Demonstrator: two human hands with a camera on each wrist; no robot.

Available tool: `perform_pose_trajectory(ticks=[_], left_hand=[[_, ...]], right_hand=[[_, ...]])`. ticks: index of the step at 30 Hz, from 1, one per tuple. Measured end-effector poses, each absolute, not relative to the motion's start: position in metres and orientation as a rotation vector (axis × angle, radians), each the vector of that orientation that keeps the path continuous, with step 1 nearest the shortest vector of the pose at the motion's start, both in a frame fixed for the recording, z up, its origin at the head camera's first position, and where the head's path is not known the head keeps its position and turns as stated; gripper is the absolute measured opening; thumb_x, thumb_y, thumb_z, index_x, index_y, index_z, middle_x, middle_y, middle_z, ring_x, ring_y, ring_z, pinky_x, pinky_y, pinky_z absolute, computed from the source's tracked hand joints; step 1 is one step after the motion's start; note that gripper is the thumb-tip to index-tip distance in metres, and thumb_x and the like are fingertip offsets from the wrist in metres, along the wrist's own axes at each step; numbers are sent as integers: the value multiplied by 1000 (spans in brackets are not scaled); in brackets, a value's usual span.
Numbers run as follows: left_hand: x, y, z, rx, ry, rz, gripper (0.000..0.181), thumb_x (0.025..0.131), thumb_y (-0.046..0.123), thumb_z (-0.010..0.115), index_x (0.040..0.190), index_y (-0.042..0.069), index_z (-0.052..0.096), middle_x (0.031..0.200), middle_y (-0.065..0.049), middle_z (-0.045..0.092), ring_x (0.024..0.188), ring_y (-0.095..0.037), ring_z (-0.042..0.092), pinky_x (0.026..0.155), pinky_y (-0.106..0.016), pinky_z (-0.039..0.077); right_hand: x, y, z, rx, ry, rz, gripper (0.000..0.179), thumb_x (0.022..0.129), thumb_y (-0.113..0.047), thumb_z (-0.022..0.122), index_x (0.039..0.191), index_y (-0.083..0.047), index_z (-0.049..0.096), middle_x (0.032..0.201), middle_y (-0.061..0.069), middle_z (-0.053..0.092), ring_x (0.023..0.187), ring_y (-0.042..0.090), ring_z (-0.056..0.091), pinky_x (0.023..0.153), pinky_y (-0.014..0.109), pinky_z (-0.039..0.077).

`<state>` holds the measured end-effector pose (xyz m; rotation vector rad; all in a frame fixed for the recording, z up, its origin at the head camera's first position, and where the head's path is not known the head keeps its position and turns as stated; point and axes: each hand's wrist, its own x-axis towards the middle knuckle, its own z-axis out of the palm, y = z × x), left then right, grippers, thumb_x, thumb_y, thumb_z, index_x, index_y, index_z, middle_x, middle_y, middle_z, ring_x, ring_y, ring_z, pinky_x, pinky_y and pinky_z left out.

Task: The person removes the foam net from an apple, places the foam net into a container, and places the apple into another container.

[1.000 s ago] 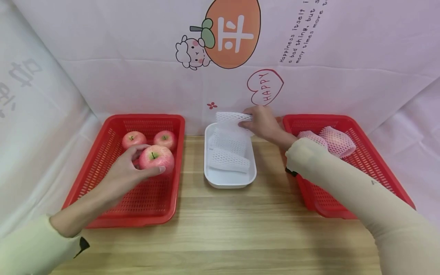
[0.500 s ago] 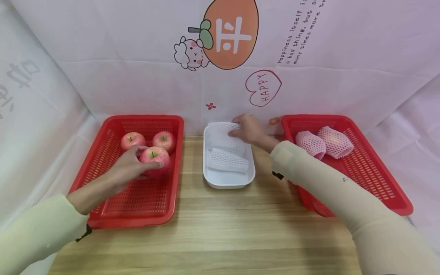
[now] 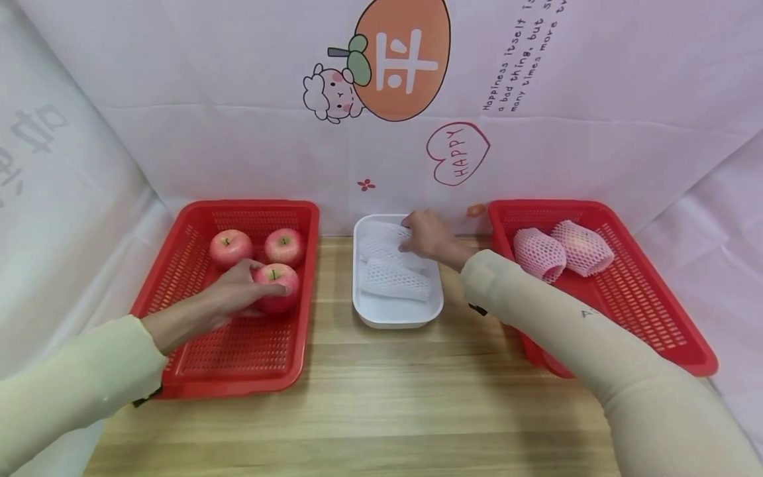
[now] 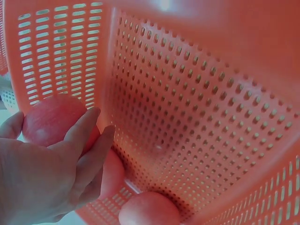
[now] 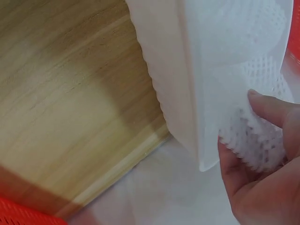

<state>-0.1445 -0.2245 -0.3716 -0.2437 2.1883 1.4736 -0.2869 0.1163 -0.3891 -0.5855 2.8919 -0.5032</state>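
Your left hand curls round the near apple, underside hidden; your right hand pinches white netting, some fingers obscured.

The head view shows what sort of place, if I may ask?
Probably a makeshift fruit-handling workspace: a wooden table, a printed cloth hung behind it, and a red basket holding bare apples.
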Motion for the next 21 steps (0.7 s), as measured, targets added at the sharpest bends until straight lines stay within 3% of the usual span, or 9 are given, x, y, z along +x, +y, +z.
perform_pose_trajectory(ticks=[3,6,13,21], left_hand=[[-147,-223,-369,-227,2194,1462,85,98,21,76,152,-7,16,147,-22,35,128,-34,54,101,-51,59],[-149,-222,-368,-225,2202,1436,84,98,22,76,151,-7,17,143,-20,37,125,-32,55,100,-51,59],[-156,-222,-366,-220,2210,1390,71,97,22,77,143,-6,31,128,-15,52,111,-26,60,90,-45,63],[-164,-223,-372,-218,2218,1329,56,96,23,78,133,-4,45,117,-10,62,102,-21,63,83,-38,63]], right_hand=[[-286,117,-388,-597,2904,-443,23,89,-11,85,108,1,78,92,12,71,80,25,58,70,33,45],[-285,117,-386,-575,2895,-405,32,90,-13,85,118,1,76,102,13,73,86,26,60,76,36,51],[-286,116,-382,-554,2884,-346,52,90,-18,86,135,1,68,122,17,72,100,30,63,94,43,57],[-288,114,-378,-521,2850,-364,64,88,-24,88,142,0,62,134,20,68,107,32,64,100,44,58]])
